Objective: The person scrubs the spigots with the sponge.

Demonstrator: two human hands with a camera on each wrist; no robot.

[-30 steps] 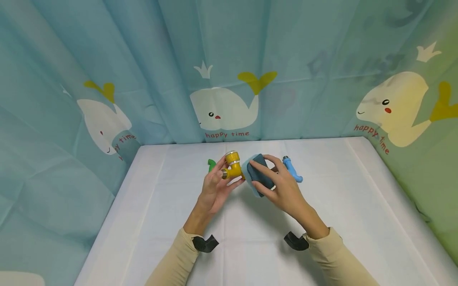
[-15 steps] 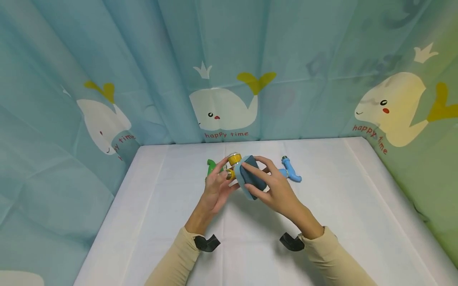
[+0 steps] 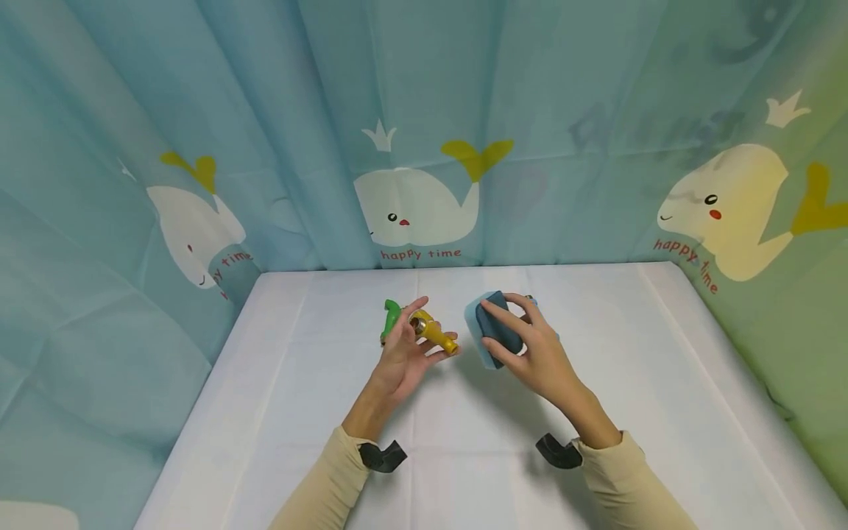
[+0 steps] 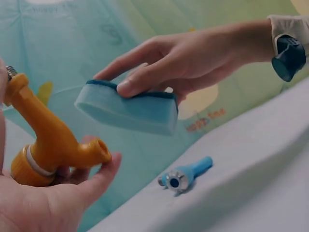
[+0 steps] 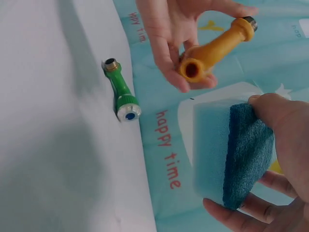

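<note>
My left hand (image 3: pixel 401 362) holds a yellow plastic tap (image 3: pixel 436 335) above the table, its spout pointing down and to the right in the head view. The thumb is at the tap's threaded end and the fingers support its body from below, as the right wrist view shows. To the right, my right hand (image 3: pixel 545 362) grips a two-layer sponge (image 3: pixel 501 333) between thumb and fingers. Its pale blue foam side (image 5: pixel 210 150) faces the tap, and the dark blue scrubbing layer (image 5: pixel 246 152) lies against the hand. A gap separates sponge and tap.
On the white table (image 3: pixel 331 442), a green tap (image 5: pixel 120 92) lies behind my left hand. A blue tap (image 4: pixel 188 175) lies behind my right hand, mostly hidden in the head view. A curtain printed with whales (image 3: pixel 420 206) borders the table's back and sides.
The sponge, which overlapped the yellow tap half a second ago, has moved right, away from it. The tap has turned in my left hand, its spout swinging toward the lower right.
</note>
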